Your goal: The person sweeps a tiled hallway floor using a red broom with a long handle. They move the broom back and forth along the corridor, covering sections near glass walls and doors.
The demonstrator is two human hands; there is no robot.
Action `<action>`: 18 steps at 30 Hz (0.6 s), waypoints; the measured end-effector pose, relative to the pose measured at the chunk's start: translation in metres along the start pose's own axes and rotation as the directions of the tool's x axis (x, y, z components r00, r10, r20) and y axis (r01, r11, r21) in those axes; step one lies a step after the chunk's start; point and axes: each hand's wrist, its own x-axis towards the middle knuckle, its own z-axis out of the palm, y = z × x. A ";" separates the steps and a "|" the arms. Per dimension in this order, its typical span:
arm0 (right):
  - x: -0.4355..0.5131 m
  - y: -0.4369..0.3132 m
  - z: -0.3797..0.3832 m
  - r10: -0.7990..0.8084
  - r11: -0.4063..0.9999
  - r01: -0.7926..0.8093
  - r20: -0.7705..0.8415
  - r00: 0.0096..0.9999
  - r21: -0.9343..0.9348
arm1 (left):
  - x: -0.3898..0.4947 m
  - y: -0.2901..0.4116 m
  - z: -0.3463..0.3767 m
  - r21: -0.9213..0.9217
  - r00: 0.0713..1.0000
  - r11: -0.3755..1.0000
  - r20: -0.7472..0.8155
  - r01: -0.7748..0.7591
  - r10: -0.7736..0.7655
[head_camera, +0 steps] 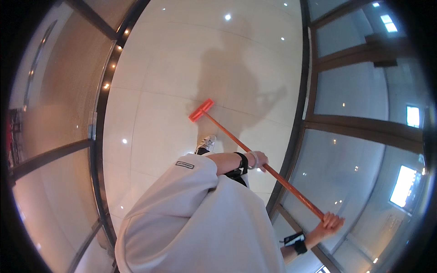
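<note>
A broom with a red head (201, 110) and a reddish-brown wooden handle (232, 136) slants across the view. Its head rests on the glossy tiled floor ahead of my foot. My left hand (259, 160), with a pale bangle and a black strap at the wrist, reaches across my body and grips the handle about midway. Out to the right, my right hand (331, 223) is closed around the handle's upper end. A black strap holding a small device (295, 239) circles the right wrist.
Cream floor tiles (164, 119) run between dark-framed glass panels (68, 102) on the left and brown-framed glass doors (351, 92) on the right. One white sneaker (207, 142) shows below my loose pale garment (205, 225). My shadow falls across the tiles ahead.
</note>
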 end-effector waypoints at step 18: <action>0.075 0.113 -0.072 0.188 0.945 -0.293 0.497 0.847 0.143 | 0.005 -0.065 0.066 0.195 0.717 0.702 -0.352 0.685 -0.602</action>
